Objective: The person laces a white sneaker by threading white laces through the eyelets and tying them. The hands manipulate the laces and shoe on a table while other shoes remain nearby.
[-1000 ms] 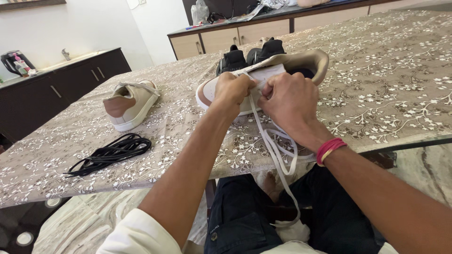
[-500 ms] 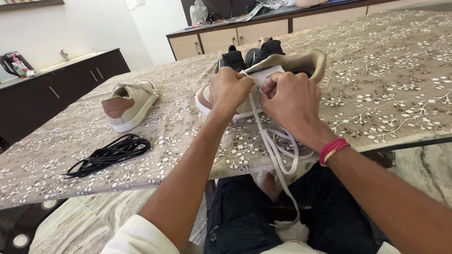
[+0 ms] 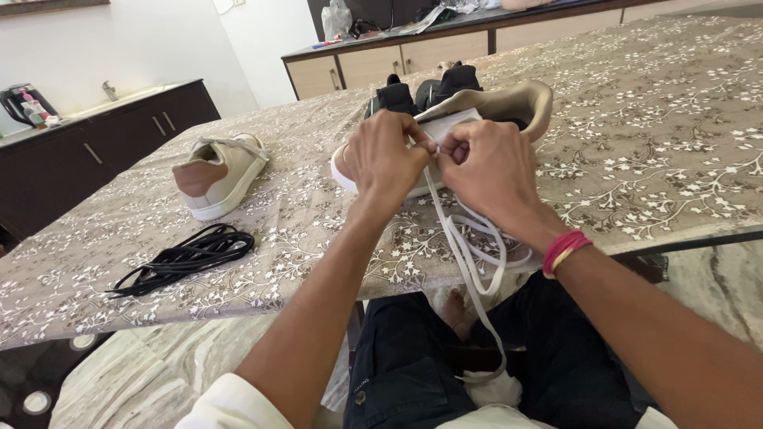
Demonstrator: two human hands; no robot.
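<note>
A beige sneaker with a white sole lies on the patterned table, heel toward the far right. My left hand and my right hand meet over its front, both pinching a white lace. The lace loops down off the table edge and trails onto my dark trousers. My hands hide the eyelets. A red band is on my right wrist.
A second beige sneaker lies to the left. A bundle of black laces rests near the table's front edge. Two dark objects stand behind the held shoe. Dark cabinets with a kettle line the left wall.
Both hands have drawn closer together over the shoe's front, and the lace loop has shifted slightly. The shoe has tilted a little.
</note>
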